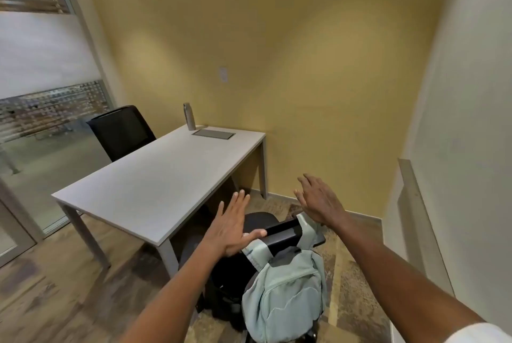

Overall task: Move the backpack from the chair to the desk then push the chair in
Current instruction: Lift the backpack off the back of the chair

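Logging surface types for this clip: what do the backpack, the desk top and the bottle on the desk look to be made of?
Backpack: soft pale green fabric, matte, with visible seams and creases. Desk top: smooth light grey panel, probably laminate, with an even low sheen; its core cannot be told. Bottle: grey with a dull metallic sheen, probably brushed steel, though it is small and blurred.

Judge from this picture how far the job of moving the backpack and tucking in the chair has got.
Nothing is done: the backpack hangs on the chair, which stands out from the desk. Both open hands, left and right, reach toward it. Lifting, placing and pushing remain.
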A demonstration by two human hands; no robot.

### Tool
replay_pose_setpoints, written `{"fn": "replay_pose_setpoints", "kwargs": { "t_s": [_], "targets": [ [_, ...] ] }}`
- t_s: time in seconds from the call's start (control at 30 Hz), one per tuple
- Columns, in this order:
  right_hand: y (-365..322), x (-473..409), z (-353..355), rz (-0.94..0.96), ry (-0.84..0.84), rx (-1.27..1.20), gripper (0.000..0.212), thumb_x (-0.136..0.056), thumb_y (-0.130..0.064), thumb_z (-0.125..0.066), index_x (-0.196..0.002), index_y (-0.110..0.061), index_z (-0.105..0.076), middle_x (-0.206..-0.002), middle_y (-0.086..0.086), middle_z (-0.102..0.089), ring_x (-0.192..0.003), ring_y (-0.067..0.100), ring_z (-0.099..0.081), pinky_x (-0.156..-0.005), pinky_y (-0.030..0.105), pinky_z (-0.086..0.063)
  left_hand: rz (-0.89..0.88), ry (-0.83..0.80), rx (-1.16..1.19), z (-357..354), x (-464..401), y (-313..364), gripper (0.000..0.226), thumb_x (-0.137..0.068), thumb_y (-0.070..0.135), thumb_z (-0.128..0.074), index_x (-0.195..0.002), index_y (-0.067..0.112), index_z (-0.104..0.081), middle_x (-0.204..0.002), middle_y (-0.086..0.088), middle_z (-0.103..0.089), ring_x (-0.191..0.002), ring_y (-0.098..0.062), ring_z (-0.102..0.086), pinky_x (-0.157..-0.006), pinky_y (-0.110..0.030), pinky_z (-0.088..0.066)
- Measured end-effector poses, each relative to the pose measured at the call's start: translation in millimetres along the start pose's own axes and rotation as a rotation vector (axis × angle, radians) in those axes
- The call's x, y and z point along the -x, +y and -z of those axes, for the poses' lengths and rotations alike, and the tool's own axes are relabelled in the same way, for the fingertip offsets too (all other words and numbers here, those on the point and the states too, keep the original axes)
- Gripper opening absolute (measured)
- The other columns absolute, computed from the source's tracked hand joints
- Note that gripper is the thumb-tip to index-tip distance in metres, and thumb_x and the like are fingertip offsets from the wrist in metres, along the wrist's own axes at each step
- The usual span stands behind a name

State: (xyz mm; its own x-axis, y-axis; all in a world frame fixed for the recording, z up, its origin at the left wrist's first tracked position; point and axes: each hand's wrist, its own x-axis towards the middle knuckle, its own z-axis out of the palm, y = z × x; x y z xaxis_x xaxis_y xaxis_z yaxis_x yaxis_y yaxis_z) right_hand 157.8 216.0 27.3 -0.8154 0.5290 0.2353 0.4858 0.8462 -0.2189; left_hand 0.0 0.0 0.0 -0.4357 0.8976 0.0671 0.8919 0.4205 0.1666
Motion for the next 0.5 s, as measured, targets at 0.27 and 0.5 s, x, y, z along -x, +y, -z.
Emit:
{"fn": "replay_pose_setpoints", "kwargs": {
  "t_s": [0.27, 0.5],
  "targets": [
    [7.3, 20.2, -29.1, -0.051, -0.272, -0.023, 0.048, -0.105, -0.044, -0.034, -0.128, -0.006, -0.05, -0.149, 0.022, -0.039, -0.137, 0.039, -0.038, -0.109, 0.048, -0.035, -0.009, -0.157, -0.039, -36.0, 16.0, 13.1, 0.12, -0.074, 0.093, -0.035, -0.156, 0.021, 0.014, -0.162, 0.0, 0.027, -0.149, -0.015, 0.025, -0.123, -0.055, 0.002],
    [14.8, 22.9, -45.4, -0.049, -0.201, 0.054, 0.045, -0.103, -0.047, -0.035, -0.119, -0.011, -0.056, -0.129, 0.017, -0.057, -0.119, 0.036, -0.051, -0.1, 0.045, -0.041, 0.043, -0.112, -0.05, -43.8, 18.7, 13.9, 0.114, -0.066, 0.095, -0.017, -0.157, 0.027, -0.018, -0.166, 0.002, -0.018, -0.152, -0.017, -0.018, -0.121, -0.045, -0.022]
  ]
}}
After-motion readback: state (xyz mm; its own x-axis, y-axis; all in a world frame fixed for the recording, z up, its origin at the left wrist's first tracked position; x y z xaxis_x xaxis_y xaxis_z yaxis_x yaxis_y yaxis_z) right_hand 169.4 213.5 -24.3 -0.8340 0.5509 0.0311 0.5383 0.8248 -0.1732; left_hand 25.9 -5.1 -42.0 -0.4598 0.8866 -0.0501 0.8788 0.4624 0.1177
